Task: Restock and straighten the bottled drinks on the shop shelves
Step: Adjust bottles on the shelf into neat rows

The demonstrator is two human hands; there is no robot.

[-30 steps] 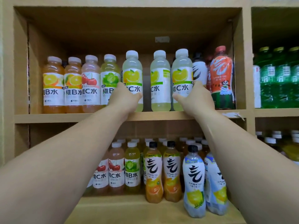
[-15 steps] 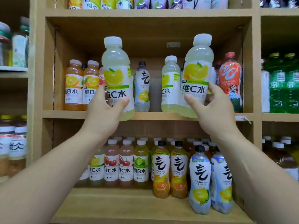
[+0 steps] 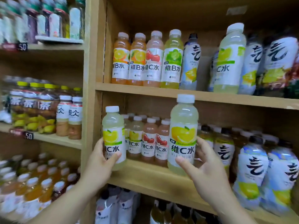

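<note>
Left hand (image 3: pixel 98 160) is gripping a left lemon bottle (image 3: pixel 114 136), thumb wrapping its lower label, at the middle shelf's (image 3: pixel 145 177) left end. Right hand (image 3: pixel 205 168) is gripping a right lemon bottle (image 3: pixel 183 136), upright, just before the cherry bottles (image 3: pixel 148 139).

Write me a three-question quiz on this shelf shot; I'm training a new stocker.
1. True or false: the left hand holds an orange-drink bottle.
2. What does the right hand grip? A) a green bottle B) a lemon-label bottle C) nothing
3. In the upper shelf's front row, how many white-capped bottles stand left of the black-capped bottle?
Key: 1 false; 2 B; 3 four.
</note>
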